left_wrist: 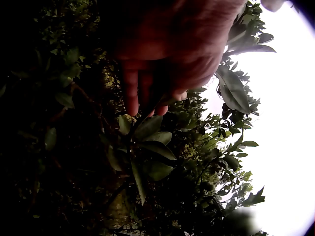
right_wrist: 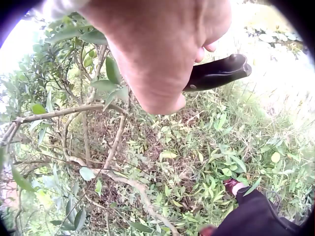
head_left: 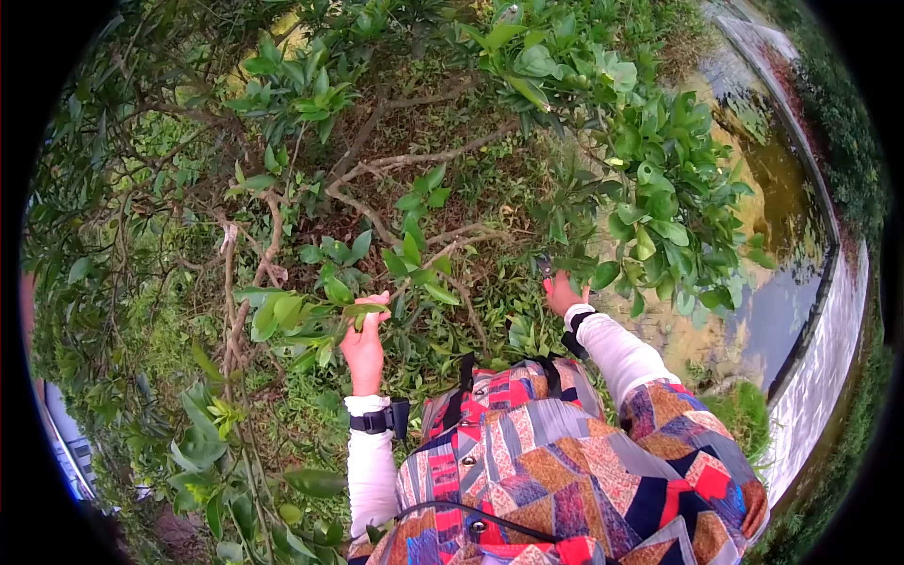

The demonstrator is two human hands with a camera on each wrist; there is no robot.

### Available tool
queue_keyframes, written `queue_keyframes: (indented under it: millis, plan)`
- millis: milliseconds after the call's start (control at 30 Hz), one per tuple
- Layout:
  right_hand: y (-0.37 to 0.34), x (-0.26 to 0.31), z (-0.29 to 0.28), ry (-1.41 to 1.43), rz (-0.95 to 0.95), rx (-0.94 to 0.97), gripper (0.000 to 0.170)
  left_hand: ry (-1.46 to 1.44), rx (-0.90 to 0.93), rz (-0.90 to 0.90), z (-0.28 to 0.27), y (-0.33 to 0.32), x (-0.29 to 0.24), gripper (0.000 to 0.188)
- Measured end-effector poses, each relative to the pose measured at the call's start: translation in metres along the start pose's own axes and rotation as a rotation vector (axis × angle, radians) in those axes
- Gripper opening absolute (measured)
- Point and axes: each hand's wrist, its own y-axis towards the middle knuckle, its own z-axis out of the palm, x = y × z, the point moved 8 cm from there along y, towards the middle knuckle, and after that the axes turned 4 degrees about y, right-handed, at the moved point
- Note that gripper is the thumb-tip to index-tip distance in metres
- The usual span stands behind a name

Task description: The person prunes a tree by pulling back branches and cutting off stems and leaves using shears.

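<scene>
My left hand (head_left: 364,350) grips a leafy twig (head_left: 282,313) of the tree, its leaves spreading to the left of the fingers. From the left wrist, the fingers (left_wrist: 131,96) hang curled at the twig, with a cluster of green leaves (left_wrist: 155,147) just beneath. In my right hand (head_left: 564,295) is a pair of pruning shears (right_wrist: 216,73); a black handle end sticks out of the fist in the right wrist view. Red handle and dark blades show past the fingers in the head view. The rest of the shears is hidden by the hand.
Bare forked branches (head_left: 377,168) spread ahead of both hands. Dense foliage (head_left: 659,202) hangs to the right of the right hand. Beyond it lie water (head_left: 782,188) and a pale concrete edge (head_left: 829,367). Grass and weeds (right_wrist: 216,142) cover the ground by a shoe (right_wrist: 230,186).
</scene>
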Motion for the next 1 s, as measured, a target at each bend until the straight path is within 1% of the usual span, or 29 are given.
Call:
queue_keyframes:
  millis: [33, 67, 100, 167, 267, 367, 400, 433, 500, 533, 600, 767, 833, 933, 1000]
  plan:
    - [-0.029, 0.023, -0.105, 0.273, 0.122, -0.068, 0.062, -0.003, 0.007, 0.007, 0.001, 0.0, 0.0, 0.014]
    - [-0.03, 0.027, -0.116, 0.245, 0.1, -0.005, 0.061, -0.005, 0.014, 0.014, 0.002, 0.001, -0.001, 0.015]
    - [-0.025, 0.03, -0.13, 0.245, 0.102, -0.004, 0.061, -0.005, 0.015, 0.013, 0.003, 0.001, -0.001, 0.015]
    - [-0.02, 0.035, -0.115, 0.086, 0.141, 0.443, 0.068, -0.001, 0.015, 0.015, 0.004, 0.003, -0.003, 0.015]
    - [0.045, 0.009, 0.073, 0.142, 0.084, 0.304, 0.058, -0.006, 0.018, 0.019, 0.006, 0.004, -0.007, 0.015]
    - [0.028, 0.051, -0.065, -0.091, -0.108, 0.169, 0.057, 0.02, 0.017, 0.001, 0.007, 0.002, -0.01, 0.015]
    - [0.018, 0.061, -0.11, -0.015, -0.176, -0.03, 0.058, 0.024, 0.016, 0.002, 0.007, 0.001, -0.01, 0.015]
    - [0.018, 0.064, -0.115, -0.011, -0.178, -0.031, 0.058, 0.019, 0.02, 0.001, 0.008, 0.0, -0.01, 0.015]
    - [0.018, 0.06, -0.13, 0.266, -0.134, -0.104, 0.072, 0.013, 0.025, -0.003, 0.008, -0.001, -0.01, 0.014]
    - [0.019, 0.062, -0.132, 0.267, -0.132, -0.102, 0.072, 0.018, 0.029, -0.007, 0.009, -0.001, -0.01, 0.014]
    - [0.023, 0.063, -0.121, 0.285, -0.012, 0.102, 0.075, 0.022, 0.031, -0.011, 0.01, -0.002, -0.009, 0.013]
    - [0.017, 0.065, -0.143, 0.253, -0.011, 0.155, 0.068, 0.011, 0.023, -0.034, 0.013, 0.0, -0.01, 0.013]
    - [0.019, 0.065, -0.143, 0.248, -0.002, 0.178, 0.065, 0.01, 0.019, -0.033, 0.013, 0.0, -0.011, 0.014]
    - [0.021, 0.063, -0.146, 0.299, 0.04, 0.206, 0.063, 0.003, 0.022, -0.018, 0.012, 0.002, -0.01, 0.014]
    - [0.018, 0.062, -0.146, 0.404, 0.056, 0.239, 0.064, -0.002, 0.028, -0.006, 0.012, 0.001, -0.01, 0.014]
